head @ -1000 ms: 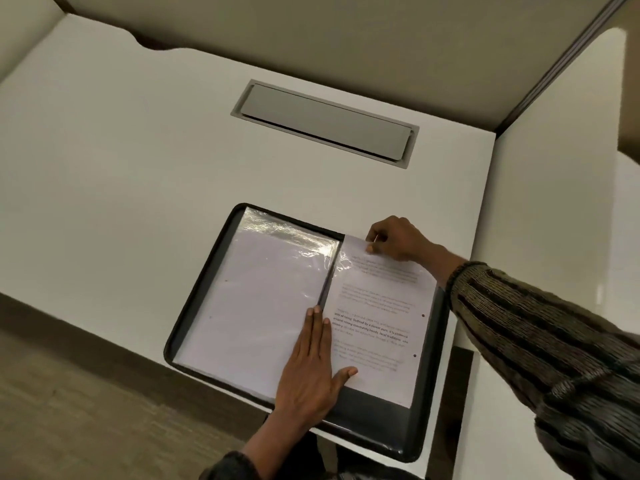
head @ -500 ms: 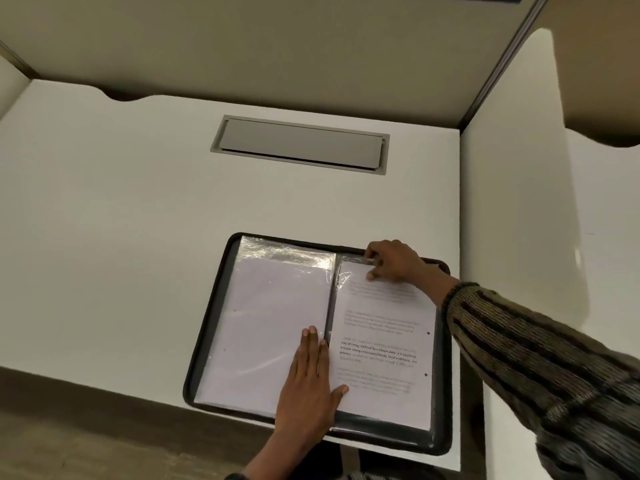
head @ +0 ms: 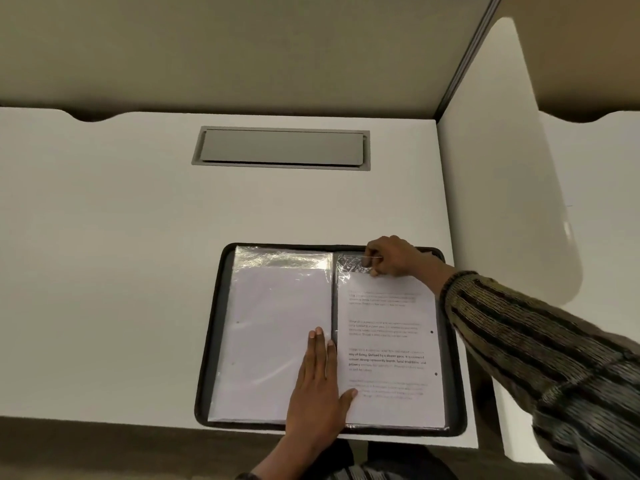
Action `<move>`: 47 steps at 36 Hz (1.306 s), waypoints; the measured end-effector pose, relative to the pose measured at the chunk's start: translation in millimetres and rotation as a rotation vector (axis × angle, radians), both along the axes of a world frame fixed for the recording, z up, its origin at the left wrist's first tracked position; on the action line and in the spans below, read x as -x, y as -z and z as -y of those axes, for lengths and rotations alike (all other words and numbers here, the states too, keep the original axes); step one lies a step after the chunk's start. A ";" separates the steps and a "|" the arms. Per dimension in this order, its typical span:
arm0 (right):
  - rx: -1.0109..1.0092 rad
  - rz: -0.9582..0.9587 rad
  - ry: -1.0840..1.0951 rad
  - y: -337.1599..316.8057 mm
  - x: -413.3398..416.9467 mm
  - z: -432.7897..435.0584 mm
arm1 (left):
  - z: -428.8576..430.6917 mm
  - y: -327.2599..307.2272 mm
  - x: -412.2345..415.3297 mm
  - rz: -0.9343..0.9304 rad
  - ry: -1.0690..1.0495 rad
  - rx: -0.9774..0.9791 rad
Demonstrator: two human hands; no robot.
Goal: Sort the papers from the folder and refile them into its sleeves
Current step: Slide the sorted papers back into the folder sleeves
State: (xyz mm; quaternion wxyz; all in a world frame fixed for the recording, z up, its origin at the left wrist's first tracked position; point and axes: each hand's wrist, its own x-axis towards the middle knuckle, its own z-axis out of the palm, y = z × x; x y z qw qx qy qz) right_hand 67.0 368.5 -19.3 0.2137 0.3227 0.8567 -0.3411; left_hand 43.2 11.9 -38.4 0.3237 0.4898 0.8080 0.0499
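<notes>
- The folder [head: 215, 341] lies open at the table's [head: 104, 271] front edge, towards its right side, with its lower rim almost at the edge.
- Your left hand [head: 317, 386] is flat with straight fingers, pressing the left sleeve [head: 277, 323] down just beside the spine.
- Your right hand [head: 393, 256] is curled at the folder's far edge and pinches the mouth of the right sleeve [head: 349, 265]. I cannot tell whether the paper's top edge is in that pinch too.
- The printed sheet [head: 388, 341] sits inside that sleeve, well down, leaving a bare crinkled strip above it.
- Expect the sheet to be light and limp, likely to buckle if you push it from one corner.
- The plastic looks thin, glossy and probably clingy.
- Take hold at the top edge, near the middle, and keep the spine weighted.
</notes>
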 end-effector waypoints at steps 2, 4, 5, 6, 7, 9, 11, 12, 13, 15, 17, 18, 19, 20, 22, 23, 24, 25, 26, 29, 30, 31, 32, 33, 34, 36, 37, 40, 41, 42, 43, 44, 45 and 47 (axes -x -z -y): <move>0.019 -0.006 0.029 -1.2 0.4 0.9 | 1.5 1.0 1.7 -0.007 0.015 0.006; 0.025 0.009 0.051 -4.0 1.2 3.3 | 3.1 1.8 2.9 -0.012 0.026 0.011; 0.019 0.018 0.055 -5.0 1.4 4.7 | 3.4 2.3 3.6 -0.014 0.032 0.011; 0.008 0.025 0.058 -5.5 1.1 6.2 | 3.7 2.2 4.4 -0.015 0.039 0.011; -0.001 0.029 0.064 -5.3 0.3 7.5 | 3.8 2.0 5.1 -0.016 0.047 0.010; -0.019 0.029 0.077 -3.9 -2.0 9.4 | 4.4 1.2 6.2 -0.016 0.064 0.004; -0.040 0.019 0.082 -3.5 -3.8 11.7 | 5.6 -0.2 7.4 -0.010 0.073 -0.001; -0.054 0.011 0.078 -3.4 -4.5 12.8 | 6.1 -0.4 8.0 -0.009 0.078 -0.006; -0.067 0.003 0.075 -3.4 -5.1 13.8 | 6.6 -0.1 8.7 -0.010 0.082 -0.010; -0.087 0.001 0.066 -5.1 -6.0 15.6 | 7.4 1.1 10.0 -0.015 0.089 -0.017; -0.090 0.001 0.051 -7.8 -6.3 17.6 | 8.4 1.9 10.9 -0.020 0.092 -0.022; -0.092 0.010 0.041 -9.0 -6.2 18.6 | 9.1 2.0 11.4 -0.023 0.094 -0.022; -0.096 0.022 0.039 -10.4 -5.9 20.1 | 9.6 2.0 11.8 -0.024 0.098 -0.022; -0.102 0.036 0.041 -11.0 -5.9 21.4 | 10.1 2.3 12.2 -0.025 0.103 -0.024; -0.123 0.051 0.054 -11.5 -6.4 23.8 | 10.0 2.7 12.8 -0.026 0.106 -0.026; -0.139 0.057 0.055 -11.6 -7.1 24.9 | 10.0 2.9 13.0 -0.029 0.107 -0.026; -0.154 0.061 0.055 -11.7 -8.4 26.0 | 10.0 2.7 13.4 -0.033 0.109 -0.027; -0.167 0.053 0.063 -10.4 -10.3 26.9 | 10.4 2.9 13.7 -0.037 0.114 -0.027; -0.188 0.050 0.070 -9.7 -12.7 27.9 | 10.5 2.7 13.8 -0.039 0.119 -0.027; -0.303 0.069 0.024 -11.7 -17.8 32.8 | 10.9 2.6 13.8 -0.048 0.123 -0.032; -0.355 0.083 -0.014 -12.7 -18.6 34.5 | 11.1 2.6 13.7 -0.053 0.123 -0.028; -0.417 0.089 -0.054 -11.8 -19.3 36.4 | 11.2 2.7 13.2 -0.055 0.121 -0.022; -0.487 0.099 -0.090 -9.8 -20.4 38.7 | 11.1 2.7 12.9 -0.057 0.118 -0.019; -0.550 0.109 -0.113 -8.3 -21.2 41.5 | 10.5 2.5 12.4 -0.058 0.116 -0.018; -0.607 0.102 -0.119 -7.9 -22.0 45.7 | 9.8 2.3 12.1 -0.058 0.113 -0.017; -0.696 0.046 -0.108 -6.4 -24.8 57.8 | 8.6 2.4 11.3 -0.055 0.101 -0.011; -0.717 0.000 -0.087 -6.1 -26.6 66.5 | 8.6 2.8 10.7 -0.056 0.096 -0.010; -0.665 -0.135 -0.012 2.6 -35.5 97.2 | 8.8 1.6 9.0 -0.060 0.091 -0.019; -0.628 -0.169 -0.009 8.5 -39.8 109.1 | 8.8 1.0 8.3 -0.058 0.089 -0.027; -0.571 -0.182 -0.015 13.6 -44.2 121.4 | 8.5 0.4 7.8 -0.054 0.086 -0.038; -0.502 -0.170 -0.024 17.5 -48.3 133.5 | 8.0 -0.3 7.1 -0.049 0.078 -0.052; -0.444 -0.150 -0.035 20.3 -53.0 145.0 | 7.7 0.0 6.1 -0.047 0.063 -0.066; -0.404 -0.134 -0.050 24.1 -58.4 154.7 | 7.2 0.8 4.8 -0.048 0.045 -0.075; -0.382 -0.136 -0.066 33.5 -71.1 168.6 | 5.3 4.1 0.7 -0.062 0.021 -0.058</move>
